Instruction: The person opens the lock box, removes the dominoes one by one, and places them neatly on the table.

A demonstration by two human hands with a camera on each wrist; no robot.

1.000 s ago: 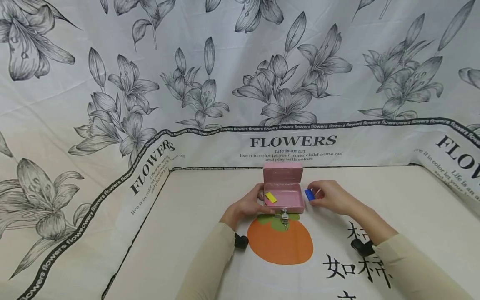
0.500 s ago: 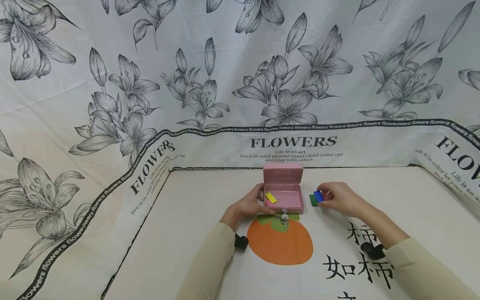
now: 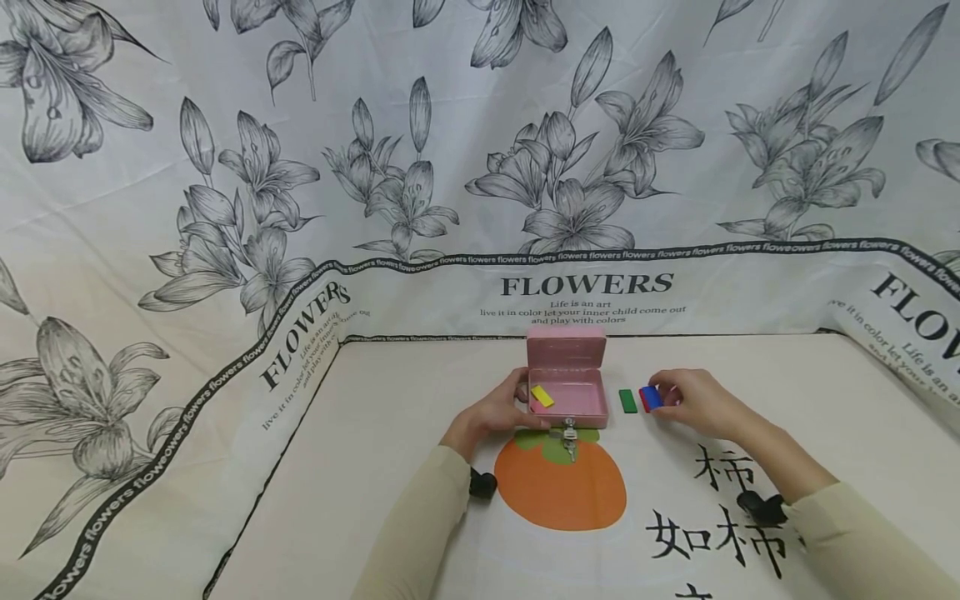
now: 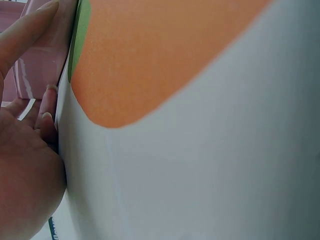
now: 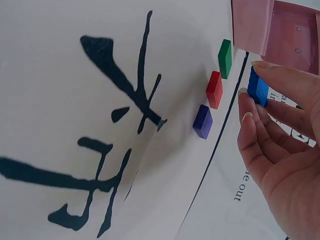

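Observation:
My left hand point(image 3: 492, 410) grips the left side of a small pink metal box point(image 3: 588, 421), thumb along its front and fingers at its side. The lid point(image 3: 566, 346) stands raised. Inside at the left lies a yellow block point(image 3: 542, 395), with a bit of pink beside it that is too small to make out. To the right of the box, my right hand point(image 3: 697, 402) pinches a blue block point(image 5: 258, 88) between thumb and fingers, above the table. Beneath it a green block point(image 5: 225, 59), a red block point(image 5: 214, 90) and a purple block point(image 5: 203, 122) stand in a spaced row.
A small lock with keys point(image 3: 569, 435) hangs at the box front. The tablecloth bears a printed orange persimmon point(image 3: 560, 487) and black characters point(image 3: 716, 533). Behind the table hangs a flower-patterned cloth point(image 3: 420, 200).
My right hand has moved right, away from the box, with the blue block. The green block and then part of the red one have come into view. The left hand has stayed put.

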